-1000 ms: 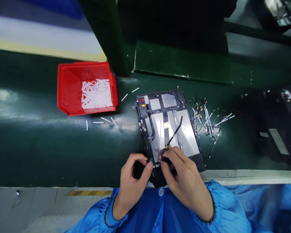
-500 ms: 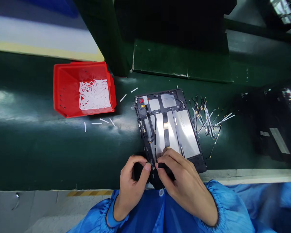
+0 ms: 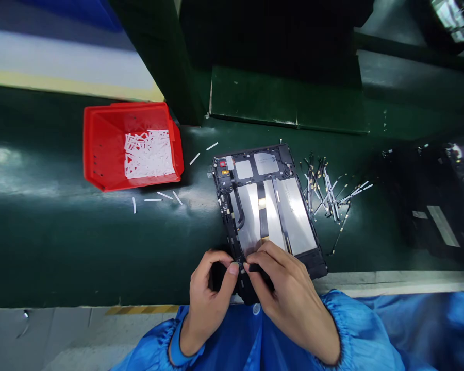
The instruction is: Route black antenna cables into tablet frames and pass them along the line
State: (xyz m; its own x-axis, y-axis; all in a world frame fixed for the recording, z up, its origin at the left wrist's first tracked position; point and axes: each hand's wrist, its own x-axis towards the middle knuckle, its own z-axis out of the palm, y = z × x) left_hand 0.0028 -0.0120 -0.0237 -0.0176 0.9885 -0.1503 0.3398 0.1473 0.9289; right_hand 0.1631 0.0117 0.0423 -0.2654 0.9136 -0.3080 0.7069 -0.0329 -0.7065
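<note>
An opened tablet (image 3: 272, 206) lies back-up on the dark green belt, its silver battery cells and black flex cables exposed. My left hand (image 3: 211, 293) curls around the tablet's near left corner, with the thumb pressed on the frame edge. My right hand (image 3: 290, 296) pinches at the same near edge, fingertips meeting the left thumb over a thin black flex cable that runs along the tablet's left side. What lies under the fingertips is hidden.
A red bin (image 3: 129, 147) of white paper strips stands at the left, and loose strips (image 3: 158, 196) lie scattered before it. A pile of thin black flex cables (image 3: 328, 193) is right of the tablet. A dark green post (image 3: 158, 56) rises behind. Black devices (image 3: 441, 201) sit far right.
The black flex cable that stood up diagonally over the battery has been swung left and laid flat along the tablet's left side. My right fingertips moved left to meet the left thumb.
</note>
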